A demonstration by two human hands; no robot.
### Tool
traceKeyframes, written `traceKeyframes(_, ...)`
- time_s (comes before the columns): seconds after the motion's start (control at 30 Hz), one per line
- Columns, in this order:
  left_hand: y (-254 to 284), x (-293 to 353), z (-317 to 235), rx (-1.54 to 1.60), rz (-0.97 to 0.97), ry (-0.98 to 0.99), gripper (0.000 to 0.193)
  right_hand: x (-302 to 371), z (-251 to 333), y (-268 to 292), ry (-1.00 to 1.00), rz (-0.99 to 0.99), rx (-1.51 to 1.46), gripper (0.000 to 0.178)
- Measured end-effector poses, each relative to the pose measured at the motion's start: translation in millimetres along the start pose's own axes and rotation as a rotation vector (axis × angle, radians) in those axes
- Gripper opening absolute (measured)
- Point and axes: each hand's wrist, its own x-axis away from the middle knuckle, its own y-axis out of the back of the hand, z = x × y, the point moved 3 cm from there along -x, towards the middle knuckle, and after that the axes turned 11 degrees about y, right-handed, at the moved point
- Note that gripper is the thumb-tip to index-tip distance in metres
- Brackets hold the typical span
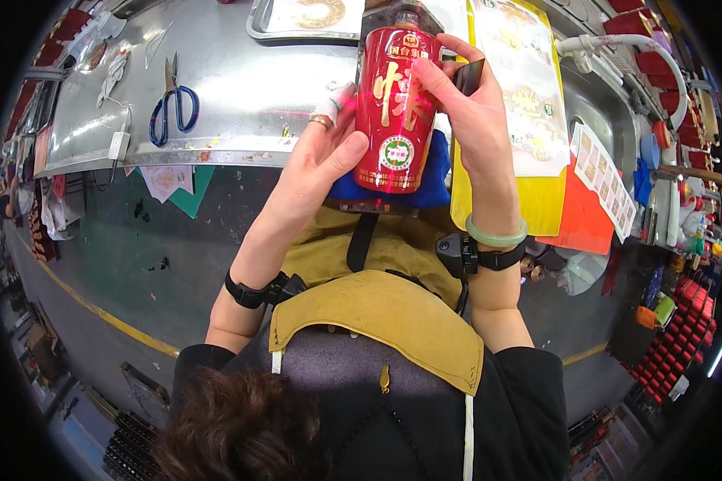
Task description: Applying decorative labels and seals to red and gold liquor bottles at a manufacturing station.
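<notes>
A red bottle [397, 120] with gold characters and a round white-and-green label lies tilted in front of me, its neck pointing away. Under its base is a blue cloth [437, 172]. My left hand [326, 148] rests at the bottle's left side, thumb and fingers spread; a ring and a pale covering show on its fingers. On the other side, my right hand [477, 112] sets its thumb against the upper part of the bottle. Between that thumb and fingers sits a small dark flat piece [468, 78], whose kind I cannot make out. Red light lines cross the bottle.
Blue-handled scissors [173, 108] lie on the metal table [241, 88] at left. A metal tray [305, 34] holds a sheet with a gold ring design. At right, printed decal sheets [521, 96] lie over a yellow sheet [461, 196], beside a sink [606, 104] with a white pipe.
</notes>
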Motion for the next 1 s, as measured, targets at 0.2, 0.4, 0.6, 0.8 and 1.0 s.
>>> traceKeyframes(0.2,-2.5,0.1,5.6,-0.186,-0.016,-0.104,0.113,0.4,-0.1,-1.0,0.011,0.012,-0.008,0.069)
traceKeyframes(0.4,-6.0,2.4,8.4,-0.391,-0.047,-0.108,0.117,1.9,3.7,-2.4,0.008,-0.010,0.017,0.065)
traceKeyframes(0.6,-9.0,2.8,3.4,-0.420,-0.048,-0.106,0.118,3.7,5.2,-4.4,-0.044,-0.039,0.029,0.064)
traceKeyframes(0.8,-6.9,1.9,2.4,-0.464,-0.036,-0.099,0.118,5.4,7.2,-4.9,-0.050,-0.032,0.120,0.065)
traceKeyframes(1.0,-7.3,3.8,0.6,-0.507,-0.049,-0.075,0.118,6.6,10.8,-5.6,-0.077,-0.022,0.164,0.065)
